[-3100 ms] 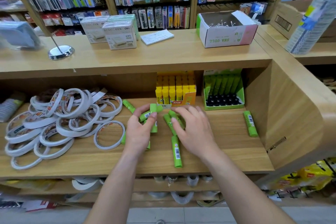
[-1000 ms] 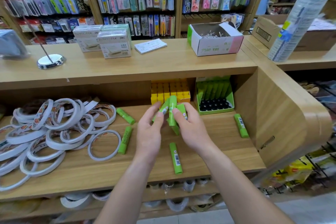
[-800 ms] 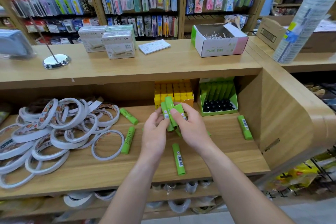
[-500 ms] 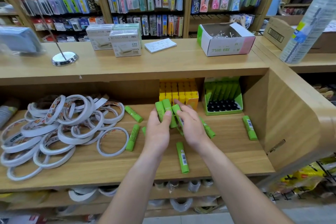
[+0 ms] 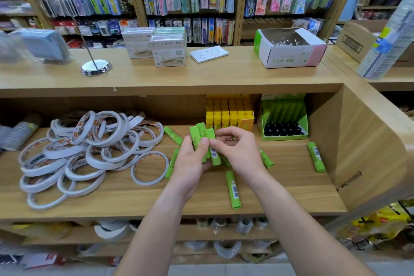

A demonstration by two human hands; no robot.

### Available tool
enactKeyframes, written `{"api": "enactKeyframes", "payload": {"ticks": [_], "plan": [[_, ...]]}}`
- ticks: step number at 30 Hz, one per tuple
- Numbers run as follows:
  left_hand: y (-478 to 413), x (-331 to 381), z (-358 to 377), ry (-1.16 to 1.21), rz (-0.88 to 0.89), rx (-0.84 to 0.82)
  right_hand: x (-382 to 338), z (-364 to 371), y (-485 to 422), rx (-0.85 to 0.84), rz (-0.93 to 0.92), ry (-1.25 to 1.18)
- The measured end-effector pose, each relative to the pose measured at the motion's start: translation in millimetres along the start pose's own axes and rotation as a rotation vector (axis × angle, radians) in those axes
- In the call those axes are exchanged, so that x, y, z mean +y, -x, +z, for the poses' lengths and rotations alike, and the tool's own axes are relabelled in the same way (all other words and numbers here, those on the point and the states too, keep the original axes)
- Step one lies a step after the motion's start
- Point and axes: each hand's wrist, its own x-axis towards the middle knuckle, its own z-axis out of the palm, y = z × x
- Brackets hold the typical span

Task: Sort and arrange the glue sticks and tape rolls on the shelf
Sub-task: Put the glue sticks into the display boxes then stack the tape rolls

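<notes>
Left hand (image 5: 190, 163) clamps a fan of green glue sticks (image 5: 200, 135) just above the shelf (image 5: 291, 190). Right hand (image 5: 237, 154) pinches the outer stick (image 5: 214, 152) into it. Risk: the bundle is uneven, so one could slip and roll off the front edge. A loose stick (image 5: 233, 189) lies near that edge. Tape rolls (image 5: 89, 148) are piled at left, unsorted.

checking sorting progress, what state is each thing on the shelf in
left hand, grips a bunch of glue sticks
right hand, pinches a stick in the bunch
loose glue sticks, lying flat on shelf
tape rolls, heaped loosely
green box, open
white box, open
</notes>
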Motion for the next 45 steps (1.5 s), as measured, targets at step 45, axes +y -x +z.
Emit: {"api": "enactKeyframes", "payload": {"ticks": [45], "plan": [[-30, -28, 27, -0.901, -0.001, 0.232, 46, -32, 3, -0.159, -0.005, 0.877]]}}
